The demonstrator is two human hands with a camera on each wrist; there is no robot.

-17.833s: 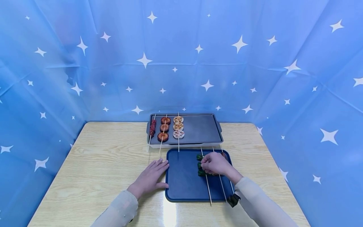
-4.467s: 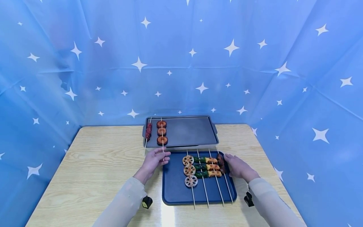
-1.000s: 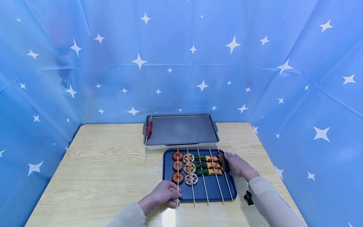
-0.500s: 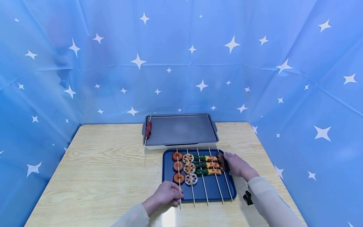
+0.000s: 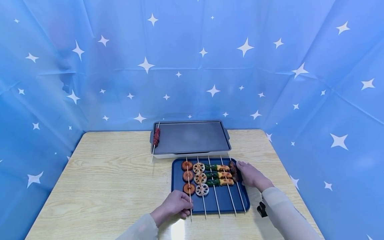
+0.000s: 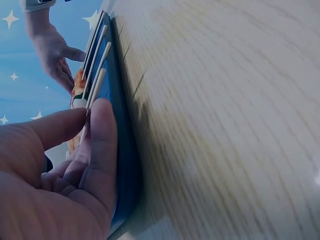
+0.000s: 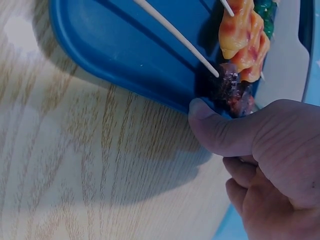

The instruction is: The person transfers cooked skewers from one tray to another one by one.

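Note:
My left hand [image 5: 177, 204] pinches the bare lower stick of a mushroom skewer [image 5: 188, 176] between thumb and fingers. Its three round brown pieces lie along the left side of the blue tray [image 5: 180, 208]. In the left wrist view, the thumb and index finger of that hand [image 6: 75, 160] meet at the stick beside the tray's edge. At the tray's right side, my right hand [image 5: 253, 175] rests against the rim near a dark brown skewer [image 5: 234, 171]. The right wrist view shows its thumb [image 7: 220, 131] touching the rim, with some fingers hidden.
A lotus root skewer [image 5: 200, 177], a green pepper skewer [image 5: 212, 175] and a skewer of yellow browned pieces [image 5: 225, 175] lie between. Behind the tray stands a dark griddle [image 5: 195, 136] with one red meat skewer [image 5: 156, 136] at its left edge. Starry blue cloth surrounds the wooden table.
The lotus root skewer, then the mushroom skewer, have come from the griddle onto the tray. Lately the mushroom skewer's lower end shifted slightly right. My right hand stays at the rim.

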